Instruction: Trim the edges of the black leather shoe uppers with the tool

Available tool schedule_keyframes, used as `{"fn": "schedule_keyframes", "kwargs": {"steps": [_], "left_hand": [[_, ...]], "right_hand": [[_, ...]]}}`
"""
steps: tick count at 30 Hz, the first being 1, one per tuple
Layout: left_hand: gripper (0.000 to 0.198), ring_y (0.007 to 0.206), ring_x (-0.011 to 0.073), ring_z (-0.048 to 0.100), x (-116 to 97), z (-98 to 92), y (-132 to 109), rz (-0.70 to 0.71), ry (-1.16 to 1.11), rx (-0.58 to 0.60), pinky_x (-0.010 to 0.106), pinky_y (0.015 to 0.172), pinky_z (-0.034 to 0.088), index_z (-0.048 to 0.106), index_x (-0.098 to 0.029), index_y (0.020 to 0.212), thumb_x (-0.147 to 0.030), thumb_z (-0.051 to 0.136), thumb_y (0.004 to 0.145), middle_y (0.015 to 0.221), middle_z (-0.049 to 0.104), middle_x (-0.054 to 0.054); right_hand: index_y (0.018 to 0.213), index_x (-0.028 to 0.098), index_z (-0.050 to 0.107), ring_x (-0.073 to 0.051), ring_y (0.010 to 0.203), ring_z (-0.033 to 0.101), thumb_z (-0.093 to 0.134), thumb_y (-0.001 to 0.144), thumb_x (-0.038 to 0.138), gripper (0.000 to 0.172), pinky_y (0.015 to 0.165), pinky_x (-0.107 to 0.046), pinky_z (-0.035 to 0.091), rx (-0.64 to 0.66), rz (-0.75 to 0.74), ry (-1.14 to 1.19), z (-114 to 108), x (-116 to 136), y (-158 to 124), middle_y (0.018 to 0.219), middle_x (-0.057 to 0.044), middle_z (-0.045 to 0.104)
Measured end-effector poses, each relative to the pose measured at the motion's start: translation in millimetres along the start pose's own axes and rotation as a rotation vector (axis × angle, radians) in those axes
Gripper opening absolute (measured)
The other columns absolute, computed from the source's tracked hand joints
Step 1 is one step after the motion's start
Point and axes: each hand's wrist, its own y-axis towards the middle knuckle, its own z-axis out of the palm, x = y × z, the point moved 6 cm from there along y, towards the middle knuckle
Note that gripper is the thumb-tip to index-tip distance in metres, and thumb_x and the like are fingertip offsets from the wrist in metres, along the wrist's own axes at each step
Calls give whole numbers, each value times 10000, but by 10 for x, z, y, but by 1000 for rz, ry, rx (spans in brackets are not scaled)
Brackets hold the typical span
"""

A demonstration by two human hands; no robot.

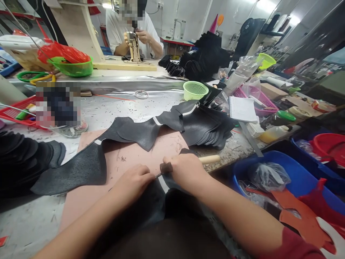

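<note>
My right hand (185,169) is wrapped round a hammer, its pale wooden handle (210,159) sticking out to the right and its dark head (165,167) by my fingers. Close by on the left, my left hand (134,180) has its fingers pressed together at the edge of a black leather piece (151,199). A white strip (163,184) crosses that piece just below my hands; its near part hangs toward my body. Beyond them, joined black leather pieces (132,131) with white strips lie across a pinkish board (118,162).
Black pieces are stacked at left (32,158) and right (212,129). A green basket (195,90), a notebook (242,109) and a metal ruler (250,138) lie further back. Blue bins (258,162) stand off the table's right edge. Across the table, a person works at a machine (134,46).
</note>
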Motion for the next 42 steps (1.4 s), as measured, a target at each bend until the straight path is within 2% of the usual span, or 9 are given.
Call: {"fn": "schedule_keyframes", "kwargs": {"steps": [3, 7, 11, 15, 19, 24, 28, 32, 42], "left_hand": [[287, 722, 158, 503, 17, -27, -23, 2, -28, -7, 272, 665, 402, 626, -201, 851, -202, 339, 850, 765, 565, 34], [288, 726, 155, 502, 32, -54, -68, 21, -39, 9, 267, 674, 405, 630, -200, 821, -178, 344, 843, 760, 561, 38], [289, 740, 156, 498, 86, -65, -115, -7, -23, 34, 274, 687, 405, 628, -227, 890, -148, 358, 825, 778, 562, 32], [282, 713, 155, 497, 122, -66, -160, -2, -33, 35, 269, 659, 399, 631, -194, 809, -172, 351, 836, 741, 558, 36], [290, 718, 155, 498, 154, -71, -210, -29, -1, 72, 269, 656, 395, 631, -225, 885, -162, 353, 834, 768, 557, 32], [296, 725, 146, 509, 177, -97, -292, -28, -1, 102, 253, 655, 396, 636, -226, 878, -136, 357, 831, 772, 560, 26], [315, 738, 145, 519, 211, -125, -361, -28, -5, 84, 257, 682, 409, 628, -226, 910, -114, 347, 824, 790, 573, 28], [297, 743, 145, 531, 218, -171, -407, -23, -12, 68, 247, 678, 421, 642, -209, 857, -123, 359, 820, 804, 587, 32], [285, 784, 147, 513, 276, -211, -591, 2, 61, 18, 269, 732, 401, 621, -241, 909, -69, 422, 799, 846, 595, 25]], "right_hand": [[849, 223, 580, -141, 613, 579, 392, 812, 180, 197, 469, -250, 224, -46, -12, 12, -46, 22, -3, 667, -16, 636], [835, 200, 593, -150, 601, 584, 415, 785, 165, 188, 468, -251, 237, 53, -9, -15, 14, 7, 23, 651, -30, 643], [839, 239, 583, -156, 610, 588, 401, 792, 178, 197, 481, -247, 266, -9, 11, 0, -24, 28, 27, 683, -7, 653], [828, 237, 588, -160, 605, 597, 422, 775, 164, 189, 481, -241, 283, 83, -23, 19, 62, 126, 25, 679, -2, 657], [842, 228, 591, -165, 620, 602, 403, 788, 164, 206, 493, -241, 296, 54, -37, 5, 44, 194, 45, 686, -18, 659], [820, 198, 604, -164, 631, 602, 425, 760, 127, 201, 483, -242, 293, 154, -41, -17, 67, 250, 89, 723, -31, 666], [867, 212, 605, -160, 654, 602, 415, 788, 167, 210, 511, -233, 321, 88, -76, 32, 33, 328, 118, 722, -26, 662], [835, 209, 617, -165, 650, 600, 429, 772, 152, 206, 506, -236, 323, 146, -83, 31, 76, 402, 134, 715, -24, 660], [836, 207, 609, -164, 628, 598, 422, 761, 141, 212, 503, -244, 319, 77, -152, 32, 122, 593, 198, 705, -22, 659]]}}
